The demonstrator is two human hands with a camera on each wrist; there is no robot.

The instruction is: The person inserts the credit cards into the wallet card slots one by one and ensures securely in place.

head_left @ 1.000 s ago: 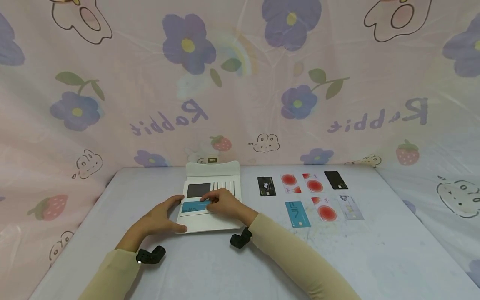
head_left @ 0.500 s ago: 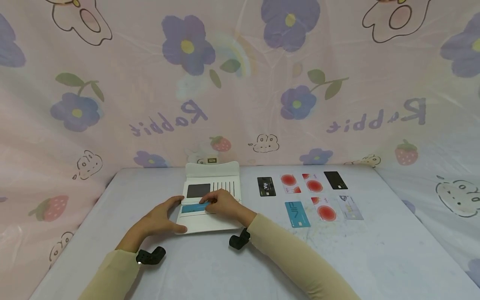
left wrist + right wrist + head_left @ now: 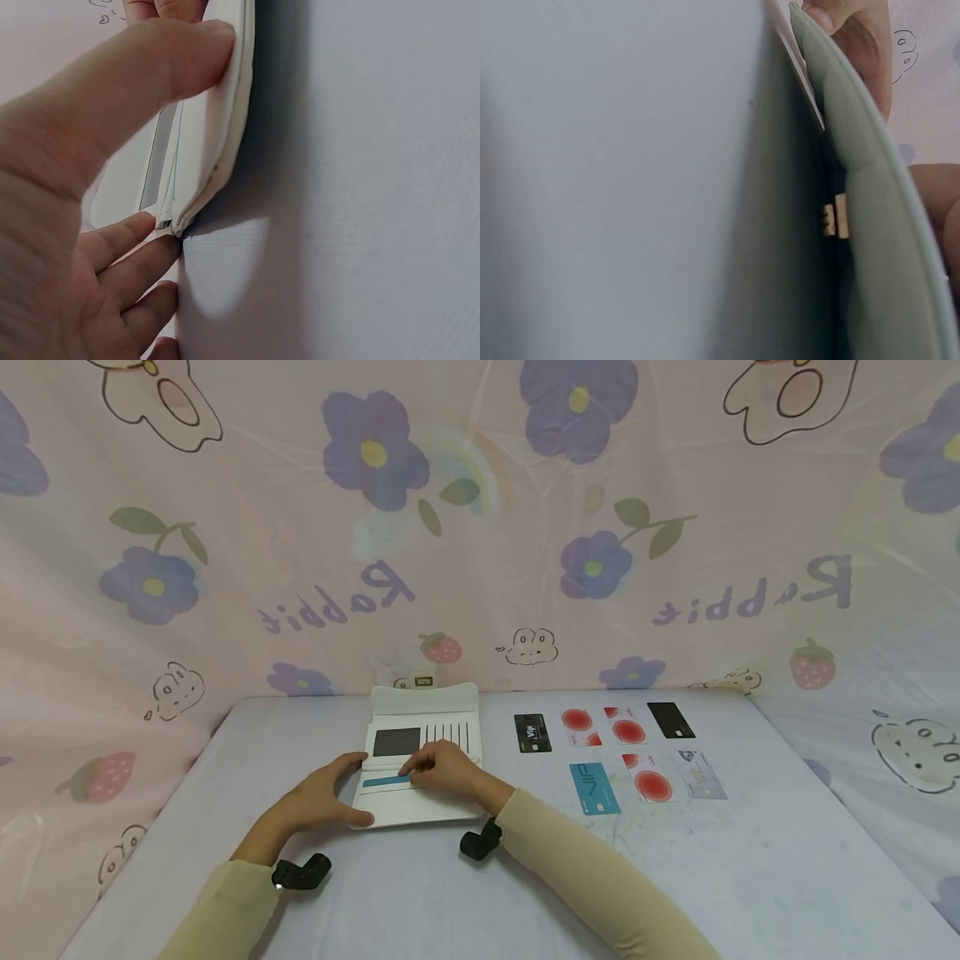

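The left hand [image 3: 315,797], fingers spread, touches the left edge of an open white wallet [image 3: 408,811]. A blue card [image 3: 385,782] shows as a strip above its lower pocket; the right hand [image 3: 447,768] seems to pinch it. Rightward, seven loose cards [image 3: 596,788] lie on the worktop [image 3: 750,877].

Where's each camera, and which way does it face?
Head: head-worn, forward and down at wallet, cards; left hand, right hand, sleeves.
Left wrist: wrist-worn, at the wallet's edge; left hand large, right-hand fingers above.
Right wrist: wrist-worn, along the wallet's side; both hands partly.
Shared: both wrist views show the wallet edge-on.
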